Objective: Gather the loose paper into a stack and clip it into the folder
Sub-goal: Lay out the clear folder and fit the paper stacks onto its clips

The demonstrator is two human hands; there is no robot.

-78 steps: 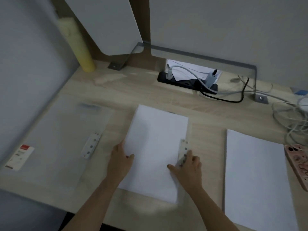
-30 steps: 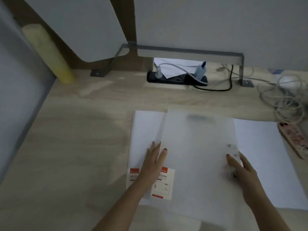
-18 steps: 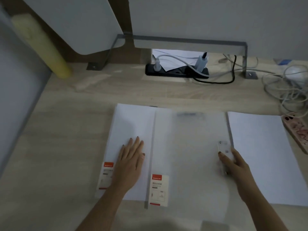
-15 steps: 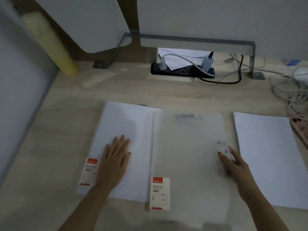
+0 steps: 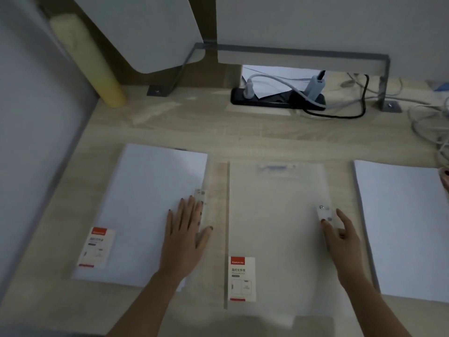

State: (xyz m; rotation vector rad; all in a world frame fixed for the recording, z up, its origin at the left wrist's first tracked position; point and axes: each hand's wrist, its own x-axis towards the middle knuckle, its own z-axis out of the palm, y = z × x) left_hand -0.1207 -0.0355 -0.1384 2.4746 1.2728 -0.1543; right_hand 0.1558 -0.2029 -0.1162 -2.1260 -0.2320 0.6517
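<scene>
Paper-filled folder (image 5: 145, 203) slid further left, left hand (image 5: 184, 239) flat on it — right hand (image 5: 340, 237) seemingly pinching clip (image 5: 324, 212) of frosted folder (image 5: 274, 227)

wooden desk (image 5: 194, 127): clear folders (image 5: 277, 227), paper stack (image 5: 401, 227)
</scene>
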